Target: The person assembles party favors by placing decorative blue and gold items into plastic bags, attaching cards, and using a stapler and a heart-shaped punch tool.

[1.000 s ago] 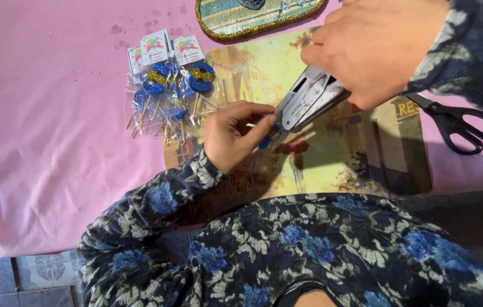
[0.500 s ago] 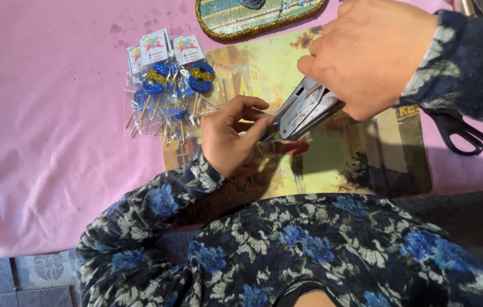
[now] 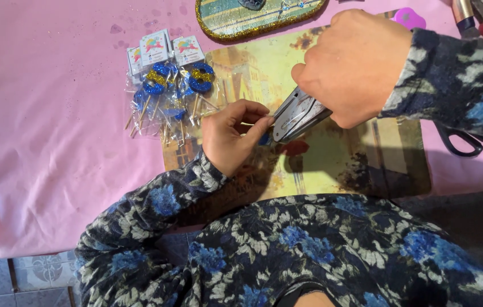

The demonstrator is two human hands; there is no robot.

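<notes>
Head view: one stapler [image 3: 297,115], two hands [image 3: 231,135].

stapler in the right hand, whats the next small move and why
Probably a firm squeeze. The right hand grips the metal stapler with its nose right at the small packet pinched by the left hand over the picture mat. The packet seems to sit in the stapler's mouth, though that spot is partly hidden.

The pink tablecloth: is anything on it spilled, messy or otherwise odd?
Yes, slightly. The pink tablecloth has small dark stains and glitter specks near its top edge, left of the glittery oval plaque. The packets of blue-and-gold picks lie in a loose, overlapping heap.
</notes>
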